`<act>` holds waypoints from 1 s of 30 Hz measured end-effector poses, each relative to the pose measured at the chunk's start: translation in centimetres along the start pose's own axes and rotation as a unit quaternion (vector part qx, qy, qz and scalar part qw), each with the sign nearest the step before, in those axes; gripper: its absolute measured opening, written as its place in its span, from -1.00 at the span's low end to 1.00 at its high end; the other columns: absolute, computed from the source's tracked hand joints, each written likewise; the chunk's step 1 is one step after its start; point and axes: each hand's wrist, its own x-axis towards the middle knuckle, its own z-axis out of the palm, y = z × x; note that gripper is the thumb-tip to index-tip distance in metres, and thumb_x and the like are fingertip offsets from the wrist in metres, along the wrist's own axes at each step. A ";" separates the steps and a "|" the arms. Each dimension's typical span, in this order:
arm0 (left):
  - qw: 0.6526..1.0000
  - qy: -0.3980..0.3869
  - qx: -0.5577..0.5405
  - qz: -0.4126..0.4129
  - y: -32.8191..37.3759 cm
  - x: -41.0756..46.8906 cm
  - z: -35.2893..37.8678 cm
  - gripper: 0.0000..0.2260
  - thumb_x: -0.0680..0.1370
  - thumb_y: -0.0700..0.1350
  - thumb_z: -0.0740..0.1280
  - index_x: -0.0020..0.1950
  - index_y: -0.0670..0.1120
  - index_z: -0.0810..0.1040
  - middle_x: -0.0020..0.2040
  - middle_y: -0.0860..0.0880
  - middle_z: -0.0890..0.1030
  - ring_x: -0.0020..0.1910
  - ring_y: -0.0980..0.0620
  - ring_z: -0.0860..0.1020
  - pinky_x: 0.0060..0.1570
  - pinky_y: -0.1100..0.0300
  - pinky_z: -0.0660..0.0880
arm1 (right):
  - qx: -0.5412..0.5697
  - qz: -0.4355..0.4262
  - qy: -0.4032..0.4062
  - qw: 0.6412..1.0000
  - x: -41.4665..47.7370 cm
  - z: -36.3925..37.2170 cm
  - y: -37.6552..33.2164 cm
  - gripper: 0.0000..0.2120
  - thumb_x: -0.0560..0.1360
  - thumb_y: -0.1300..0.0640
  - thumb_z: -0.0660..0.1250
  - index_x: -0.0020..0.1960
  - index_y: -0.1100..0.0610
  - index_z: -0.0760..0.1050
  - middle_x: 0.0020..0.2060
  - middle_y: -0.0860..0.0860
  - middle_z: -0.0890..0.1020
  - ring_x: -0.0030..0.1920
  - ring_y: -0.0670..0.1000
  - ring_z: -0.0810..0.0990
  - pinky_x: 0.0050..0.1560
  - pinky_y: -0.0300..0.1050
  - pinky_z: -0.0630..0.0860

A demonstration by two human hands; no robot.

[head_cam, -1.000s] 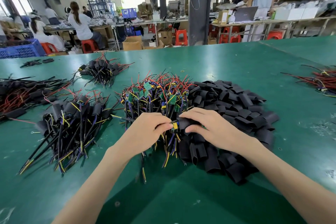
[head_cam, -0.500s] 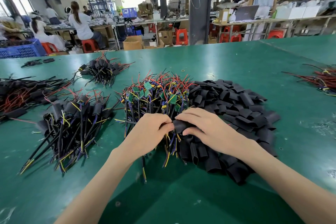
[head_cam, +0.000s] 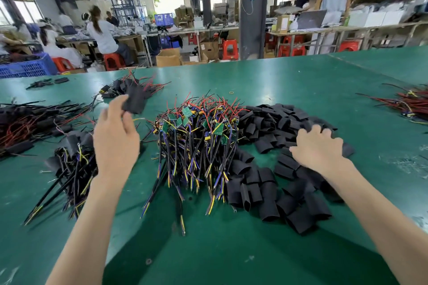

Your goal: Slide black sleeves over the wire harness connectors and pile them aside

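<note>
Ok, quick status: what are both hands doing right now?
Left hand pinches black sleeved wire harness, raised above finished pile. Right hand on loose black sleeve heap, grip unclear. Nothing blocking.

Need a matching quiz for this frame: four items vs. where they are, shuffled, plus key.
1. left hand
2. right hand
3. pile of unsleeved multicoloured wire harnesses
4. blue plastic crate

A. on the heap of loose black sleeves
B. behind the green table's far-left edge
C. between both hands
D. raised, holding a black-sleeved harness

Pairs: 1-D, 2-A, 3-C, 4-B
</note>
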 end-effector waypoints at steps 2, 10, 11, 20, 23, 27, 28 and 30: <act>0.997 -0.016 0.044 -0.058 -1.5 0.2 -0.1 -0.58 0.53 -0.34 0.16 0.39 -0.13 0.35 0.09 -0.33 0.48 0.00 -0.30 0.42 0.04 -0.08 0.33 | -0.020 -0.004 -0.034 0.999 -0.1 0.0 0.0 -0.70 0.55 0.01 0.18 0.17 0.19 0.37 0.24 0.20 0.35 0.27 0.25 0.32 0.15 0.13 0.35; 0.938 -0.154 0.238 -0.201 -4.0 -0.7 0.2 -0.68 0.47 -0.25 0.30 0.20 -0.32 0.48 0.16 -0.46 0.42 0.19 -0.38 0.34 0.16 -0.13 0.28 | 0.020 -0.039 -0.042 0.998 -1.0 0.0 -0.9 -0.80 0.51 0.27 0.15 -0.27 0.17 0.22 -0.03 0.16 0.44 0.02 0.20 0.45 -0.10 -0.03 0.33; 0.937 -0.139 0.246 -0.206 -3.7 -0.9 0.3 -0.70 0.47 -0.24 0.30 0.17 -0.32 0.51 0.16 -0.45 0.40 0.20 -0.36 0.33 0.16 -0.13 0.26 | 0.032 -0.037 -0.045 0.998 -1.0 0.1 -0.9 -0.77 0.49 0.29 0.15 -0.30 0.16 0.20 -0.06 0.16 0.44 0.01 0.20 0.46 -0.10 -0.03 0.34; 0.979 -0.191 0.052 -0.041 2.4 -0.1 6.6 -0.77 0.56 -0.13 0.22 0.17 -0.09 0.57 0.12 -0.13 0.59 0.12 -0.18 0.47 0.19 -0.02 0.39 | -0.005 -0.080 0.056 0.995 -1.5 0.2 -1.7 -0.67 0.51 0.22 0.24 0.27 0.13 0.37 0.14 0.22 0.39 0.18 0.24 0.34 0.08 0.01 0.40; 0.976 -0.197 0.082 -0.042 4.1 1.7 9.6 -0.72 0.59 -0.08 0.18 0.19 -0.20 0.53 0.15 -0.21 0.55 0.19 -0.22 0.41 0.19 -0.04 0.35 | 0.015 -0.109 0.082 0.991 -1.8 0.6 -2.3 -0.66 0.51 0.18 0.26 0.26 0.15 0.33 0.14 0.22 0.37 0.17 0.22 0.35 0.08 0.01 0.40; 0.943 -0.260 0.183 -0.096 4.8 4.2 12.0 -0.56 0.59 0.09 0.16 0.16 -0.28 0.53 0.19 -0.28 0.52 0.26 -0.25 0.37 0.23 -0.04 0.28 | 0.043 -0.135 0.085 0.986 -2.2 0.9 -2.8 -0.67 0.50 0.21 0.22 0.24 0.16 0.31 0.16 0.19 0.34 0.17 0.20 0.32 0.09 0.00 0.36; 0.942 -0.259 0.179 -0.112 4.8 4.5 12.3 -0.58 0.58 0.09 0.20 0.13 -0.26 0.55 0.16 -0.26 0.54 0.24 -0.25 0.40 0.23 -0.03 0.28 | 0.047 -0.137 0.089 0.985 -2.2 1.0 -2.8 -0.66 0.49 0.21 0.22 0.25 0.15 0.30 0.17 0.18 0.33 0.17 0.19 0.32 0.10 0.00 0.36; 0.949 -0.241 0.155 -0.130 5.1 5.0 12.4 -0.71 0.52 0.00 0.28 0.04 -0.21 0.59 0.06 -0.22 0.60 0.15 -0.22 0.49 0.19 -0.01 0.32 | 0.053 -0.141 0.103 0.983 -2.3 1.0 -2.9 -0.64 0.48 0.21 0.23 0.26 0.14 0.29 0.16 0.16 0.33 0.17 0.18 0.32 0.10 -0.01 0.35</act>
